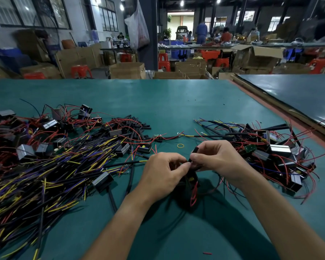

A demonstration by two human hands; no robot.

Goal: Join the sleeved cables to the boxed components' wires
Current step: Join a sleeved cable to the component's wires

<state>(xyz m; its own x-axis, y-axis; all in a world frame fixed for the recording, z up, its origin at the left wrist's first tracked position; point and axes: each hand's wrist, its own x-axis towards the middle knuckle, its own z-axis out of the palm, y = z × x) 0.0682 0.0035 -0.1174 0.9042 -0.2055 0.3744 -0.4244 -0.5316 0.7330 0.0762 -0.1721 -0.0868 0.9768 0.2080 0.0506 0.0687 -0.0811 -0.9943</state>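
Note:
My left hand [163, 170] and my right hand [217, 158] meet above the green table [158, 102], fingertips pinched together. Between them hangs a small black boxed component [190, 178] with a yellow part and red wires [193, 194] looping down. My right hand pinches a short black sleeve [194, 151] that sticks up past its fingers. A big heap of sleeved cables [45, 166] with yellow and purple ends lies to the left. Loose boxed components [49, 124] with red wires sit behind that heap.
A second tangle of boxed components and cables [270, 152] lies to the right. A yellow rubber band [180, 146] rests just beyond my hands. A dark board [298, 98] edges the table at the far right. Cardboard boxes, red stools and people fill the background.

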